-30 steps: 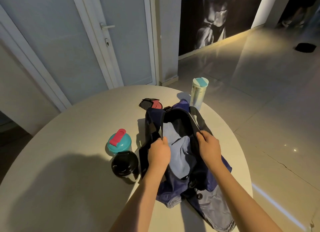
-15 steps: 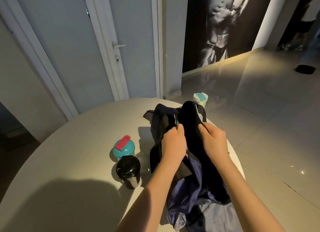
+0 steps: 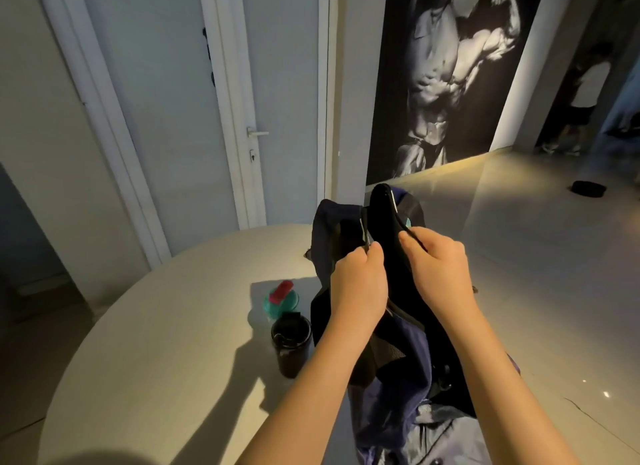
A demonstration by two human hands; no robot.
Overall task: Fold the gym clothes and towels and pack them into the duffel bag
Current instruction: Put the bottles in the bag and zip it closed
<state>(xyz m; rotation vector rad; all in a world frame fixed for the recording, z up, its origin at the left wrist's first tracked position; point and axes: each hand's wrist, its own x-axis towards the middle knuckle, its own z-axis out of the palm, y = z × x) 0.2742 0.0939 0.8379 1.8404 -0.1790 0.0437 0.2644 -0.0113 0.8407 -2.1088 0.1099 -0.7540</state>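
Observation:
The dark navy and black duffel bag (image 3: 405, 353) stands raised off the round table, its mouth pulled up and nearly closed. My left hand (image 3: 360, 281) grips the left edge of the opening by the zipper. My right hand (image 3: 440, 267) pinches the right edge, with the black strap running under its fingers. The clothes inside the bag are hidden by its sides. A grey garment (image 3: 446, 437) lies on the table under the bag's near end.
A teal shaker bottle with a red cap (image 3: 281, 300) and a dark open cup (image 3: 291, 345) stand just left of the bag. The pale round table (image 3: 166, 343) ends close to the right of the bag. A white door (image 3: 277, 100) is behind.
Both hands have lifted the bag's opening up and drawn its two edges together, hiding the blue cloth inside. The view has tilted upward, and the bag now covers most of the clear bottle.

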